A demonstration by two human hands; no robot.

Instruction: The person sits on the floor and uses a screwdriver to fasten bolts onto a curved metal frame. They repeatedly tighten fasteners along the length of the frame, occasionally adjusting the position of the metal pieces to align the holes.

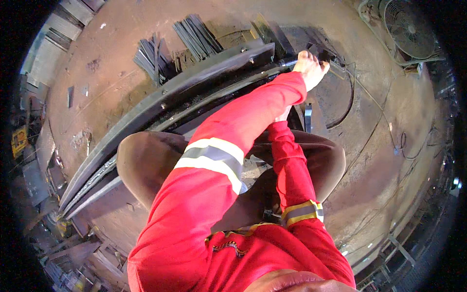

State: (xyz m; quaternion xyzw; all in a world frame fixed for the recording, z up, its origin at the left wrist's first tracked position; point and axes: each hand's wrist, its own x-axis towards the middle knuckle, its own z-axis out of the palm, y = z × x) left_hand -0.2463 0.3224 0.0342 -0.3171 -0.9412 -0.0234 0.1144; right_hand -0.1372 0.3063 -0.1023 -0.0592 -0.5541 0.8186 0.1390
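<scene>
My left hand (312,68) is closed round a silvery metal rod (288,63) at the end of a long dark steel beam (214,66), which looks bent in this wide view. My left arm crosses over the right one. Only part of my right hand (283,115) shows below the left cuff; its fingers are hidden, so I cannot tell what it touches. Close to it, a narrow flat piece of shiny metal (308,118) stands between the beam's end and my right knee. Several bolts (163,106) are set along the beam.
Two bundles of dark metal strips (197,37) lie beyond the beam. A large round fan (407,27) stands at the far right. A cable (374,100) runs across the brown floor on the right. Scrap metal (73,253) is piled at the near left.
</scene>
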